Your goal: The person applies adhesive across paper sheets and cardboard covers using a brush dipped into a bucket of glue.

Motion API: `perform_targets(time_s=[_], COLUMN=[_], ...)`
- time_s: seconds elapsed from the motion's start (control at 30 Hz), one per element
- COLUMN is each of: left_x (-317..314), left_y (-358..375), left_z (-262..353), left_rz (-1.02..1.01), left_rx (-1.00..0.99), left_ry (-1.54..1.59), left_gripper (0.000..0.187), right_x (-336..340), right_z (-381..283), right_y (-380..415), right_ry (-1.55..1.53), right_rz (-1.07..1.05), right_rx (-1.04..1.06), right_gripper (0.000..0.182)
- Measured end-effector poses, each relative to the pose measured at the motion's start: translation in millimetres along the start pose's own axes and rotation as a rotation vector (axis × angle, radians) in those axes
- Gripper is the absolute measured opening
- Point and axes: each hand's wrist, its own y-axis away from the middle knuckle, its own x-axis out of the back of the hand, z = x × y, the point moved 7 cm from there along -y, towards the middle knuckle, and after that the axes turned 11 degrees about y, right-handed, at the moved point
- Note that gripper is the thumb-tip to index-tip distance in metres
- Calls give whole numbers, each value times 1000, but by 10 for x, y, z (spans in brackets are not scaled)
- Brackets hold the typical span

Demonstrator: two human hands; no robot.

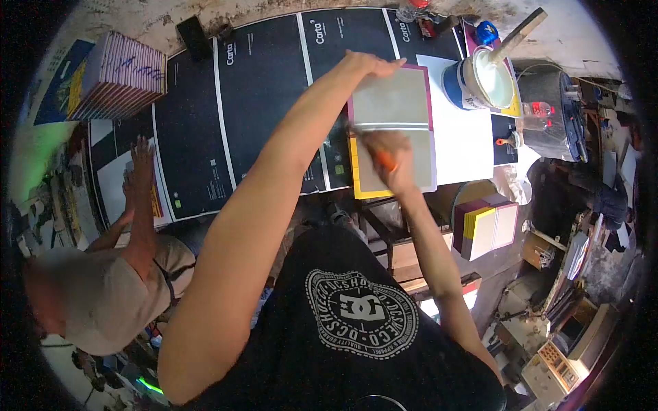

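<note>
My left hand lies with fingers stretched out along the far edge of a grey-board book cover. Two grey boards make up this cover, with a narrow strip between them and maroon and yellow borders. Over the nearer board, my right hand is closed round an orange-handled tool. It looks like a brush, smeared by motion; its dark end points left, near the strip. Right of the cover, a bucket of white paste stands on a white sheet, with a wooden stick in it.
Black "Carta" sheets cover the table. A tall stack of books stands at left, near a co-worker's hands on a white sheet. Another brush lies right of the bucket. More covers are stacked below the table's right end.
</note>
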Motion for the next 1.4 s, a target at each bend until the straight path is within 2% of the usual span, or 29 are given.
perform_targets(time_s=[0.03,0.1,0.17,0.2,0.3,0.33,0.43,0.5,0.6,0.73,0.83,0.87,0.97,1.03,1.07,1.1,1.13,1.23,1.33,1.37,1.4], left_x=[31,17,16,67,33,32,35,-4,41,14,37,16,-9,-18,-2,-32,-23,4,14,-13,-51], left_y=[-48,-87,4,98,318,305,130,78,92,159,139,133,116,77,72,110,171,156,200,223,188], left_z=[0,-18,33,76,105,95,39,45,73,35,21,48,95,100,86,77,92,102,91,125,131], left_rz=[-14,-1,-16,21,80,78,38,35,81,141,166,158,84,110,126,146,171,187,169,160,161], left_rx=[-2,22,62,54,46,52,61,53,39,27,3,-6,58,24,9,2,-6,-3,32,37,32], left_ry=[13,14,16,15,27,34,42,12,-45,-3,12,5,-64,-39,-27,-15,-4,-19,-50,-64,-61], left_gripper=[90,89,88,87,84,83,81,80,79,85,88,88,74,83,88,87,87,85,75,70,72], right_x=[-100,-10,-615,-647,-295,-153,166,60,-258,12,147,176,110,-463,-407,-426,-338,-84,386,418,430], right_z=[268,353,675,505,-64,-116,-111,90,24,-318,-288,-229,-115,172,-78,-215,-365,-654,-546,-440,-312], right_y=[-74,-422,-301,-199,124,171,136,125,517,760,579,441,-36,296,377,534,648,980,756,624,479], right_ry=[109,248,143,211,68,106,213,227,356,236,239,296,243,201,255,152,50,-7,-108,43,142], right_rz=[107,183,-52,-148,-257,-243,-185,-230,-369,-625,-559,-373,-210,-308,-209,-257,-332,-420,-240,-284,-234], right_rx=[-42,-118,-42,-76,-42,-55,-80,-97,71,80,117,128,-1,3,43,13,-43,-36,-10,-25,-37], right_gripper=[21,21,25,28,31,32,35,36,37,34,37,37,35,33,28,25,22,24,27,27,29])
